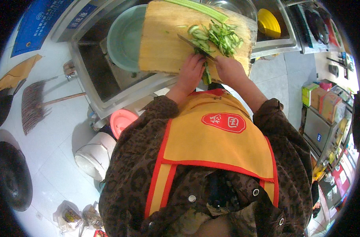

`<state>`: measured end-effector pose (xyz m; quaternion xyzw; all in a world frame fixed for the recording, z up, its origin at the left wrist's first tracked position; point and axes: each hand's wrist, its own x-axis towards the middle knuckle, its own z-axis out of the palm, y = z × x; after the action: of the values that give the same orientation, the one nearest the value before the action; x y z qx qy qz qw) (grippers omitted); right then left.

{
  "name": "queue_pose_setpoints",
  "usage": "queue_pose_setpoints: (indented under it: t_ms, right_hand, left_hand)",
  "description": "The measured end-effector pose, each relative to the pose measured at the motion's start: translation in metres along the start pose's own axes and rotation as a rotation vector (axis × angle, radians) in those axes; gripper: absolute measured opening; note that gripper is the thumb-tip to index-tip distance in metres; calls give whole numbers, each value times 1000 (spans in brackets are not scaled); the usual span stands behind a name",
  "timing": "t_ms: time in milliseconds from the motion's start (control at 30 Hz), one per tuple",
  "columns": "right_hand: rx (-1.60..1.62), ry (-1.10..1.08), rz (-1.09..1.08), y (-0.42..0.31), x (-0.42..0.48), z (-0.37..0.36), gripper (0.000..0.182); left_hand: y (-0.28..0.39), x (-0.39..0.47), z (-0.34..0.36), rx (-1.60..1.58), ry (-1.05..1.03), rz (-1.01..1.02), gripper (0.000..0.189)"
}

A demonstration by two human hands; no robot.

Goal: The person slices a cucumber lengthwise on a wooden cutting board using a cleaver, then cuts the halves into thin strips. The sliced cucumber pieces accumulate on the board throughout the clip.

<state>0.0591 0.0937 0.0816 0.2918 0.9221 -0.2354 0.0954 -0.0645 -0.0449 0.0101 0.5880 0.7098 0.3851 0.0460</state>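
My right hand (231, 70) grips a kitchen knife (188, 42), its blade slanting to the upper left across a wooden cutting board (160, 38). Close by, my left hand (191, 69) rests with bent fingers on a cucumber piece (207, 76), mostly covered by the fingers and the blade. Just beyond the blade lie thin cucumber slices (199, 35). Beside them is a larger heap of green-edged cucumber strips (226, 37). A long cut length of cucumber (202, 10) lies along the board's far edge.
The board spans a steel sink (92, 96) holding a pale green basin (125, 38). A yellow bowl (268, 23) and a metal bowl (242, 6) are at the upper right. On the left are a white bucket (94, 155), a pink basin (122, 120) and a broom (34, 103). Loaded shelves (319, 127) stand right.
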Motion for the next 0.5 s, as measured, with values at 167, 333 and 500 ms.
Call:
queue_pose_setpoints:
  t_ms: [167, 333, 500]
  right_hand:
    - [37, -15, 12, -10, -4, -13, 18]
    - [-9, -47, 24, -14, -3, -9, 16]
    - [47, -15, -7, -18, -1, -12, 17]
  left_hand:
    - [-2, -2, 9, 20, 51, -31, 33]
    - [-1, -3, 10, 47, 66, -28, 34]
    - [0, -2, 5, -1, 33, -57, 33]
